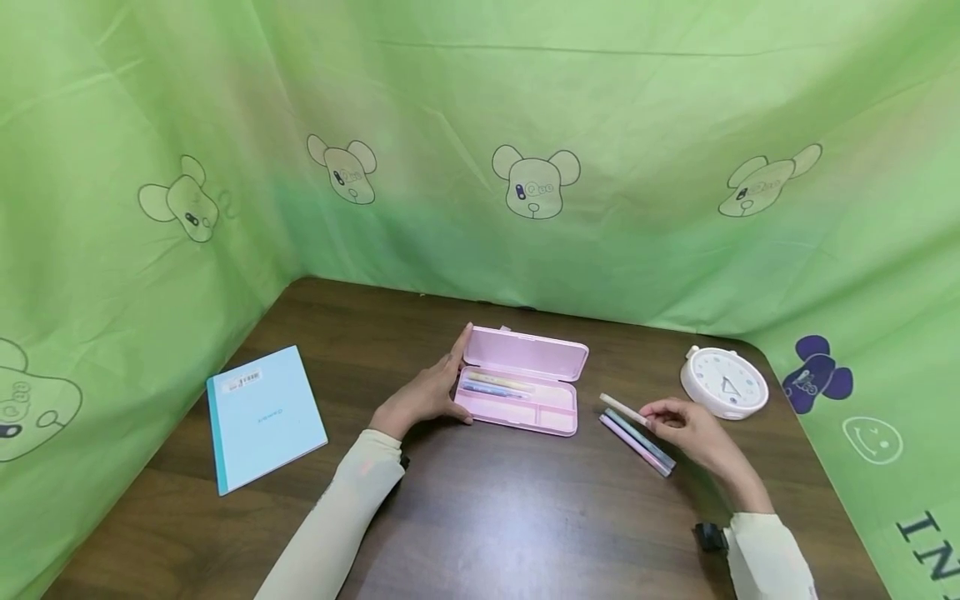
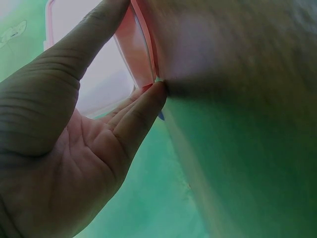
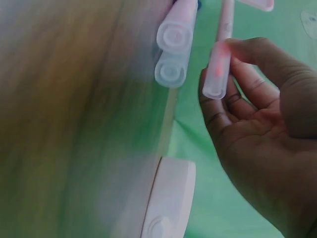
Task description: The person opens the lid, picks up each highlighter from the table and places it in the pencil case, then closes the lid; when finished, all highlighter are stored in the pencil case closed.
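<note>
An opened pink pencil case (image 1: 517, 412) lies mid-table with its lid (image 1: 525, 354) tipped back. Inside are a yellow pen (image 1: 498, 382) and a blue pen (image 1: 487, 390). My left hand (image 1: 431, 387) rests against the case's left side, thumb at the front corner, straight fingers up along the lid's edge. To the right, my right hand (image 1: 686, 429) pinches a pale, whitish pen (image 1: 624, 408) by its near end, between thumb and fingers. The right wrist view shows that pen's clear end (image 3: 216, 77) in the fingertips. Just below it, a grey-blue pen (image 1: 641, 437) and a pink-lilac pen (image 1: 633, 446) lie side by side.
A white round clock (image 1: 723, 383) lies at the table's right, beyond the right hand. At the left lies a light blue notebook (image 1: 268, 417). Green printed curtains (image 1: 450, 167) hang around the brown wooden table (image 1: 480, 517).
</note>
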A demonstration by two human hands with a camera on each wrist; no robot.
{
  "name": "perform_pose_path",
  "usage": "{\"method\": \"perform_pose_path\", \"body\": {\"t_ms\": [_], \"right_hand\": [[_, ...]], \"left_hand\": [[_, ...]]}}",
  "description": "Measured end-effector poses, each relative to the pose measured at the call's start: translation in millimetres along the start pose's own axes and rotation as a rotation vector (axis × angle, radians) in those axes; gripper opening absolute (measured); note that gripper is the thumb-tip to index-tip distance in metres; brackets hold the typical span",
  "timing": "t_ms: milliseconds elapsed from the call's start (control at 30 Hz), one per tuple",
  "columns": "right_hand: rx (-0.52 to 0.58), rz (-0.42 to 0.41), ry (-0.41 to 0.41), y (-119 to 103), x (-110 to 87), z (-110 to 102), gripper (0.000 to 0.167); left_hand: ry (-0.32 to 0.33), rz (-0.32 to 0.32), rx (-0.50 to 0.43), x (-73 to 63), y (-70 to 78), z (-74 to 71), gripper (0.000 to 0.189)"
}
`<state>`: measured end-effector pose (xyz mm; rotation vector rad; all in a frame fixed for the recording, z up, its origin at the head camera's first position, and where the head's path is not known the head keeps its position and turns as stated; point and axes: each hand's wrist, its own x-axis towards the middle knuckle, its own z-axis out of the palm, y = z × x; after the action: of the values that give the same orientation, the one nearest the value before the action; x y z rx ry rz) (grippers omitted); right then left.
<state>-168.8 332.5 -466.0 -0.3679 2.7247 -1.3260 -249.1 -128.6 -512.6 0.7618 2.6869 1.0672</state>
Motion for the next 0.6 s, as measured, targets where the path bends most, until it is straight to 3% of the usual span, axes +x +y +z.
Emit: {"method": "perform_pose_path", "body": {"t_ms": [200, 433, 500, 600], "right_hand": [[0.011, -0.029, -0.029, -10, 13.2, 8, 0.011], [0.016, -0.056, -0.044, -22, 25.9, 18, 0.011], [0.012, -0.059, -0.053, -27, 29.8, 21, 0.011], [0.011, -0.062, -0.074, -35, 36.3, 26, 0.011]], "left_hand": [[-0.009, 0.0, -0.028, -4.8, 12.8, -6.9, 0.159], [-0.043, -0.062, -0.069, -14.2, 44.1, -22.3, 0.156], [-0.033, -0.043, -0.04, -11.3, 31.9, -15.7, 0.156], [-0.027, -0.032, -0.046, -9.9, 26.8, -13.9, 0.159]]}}
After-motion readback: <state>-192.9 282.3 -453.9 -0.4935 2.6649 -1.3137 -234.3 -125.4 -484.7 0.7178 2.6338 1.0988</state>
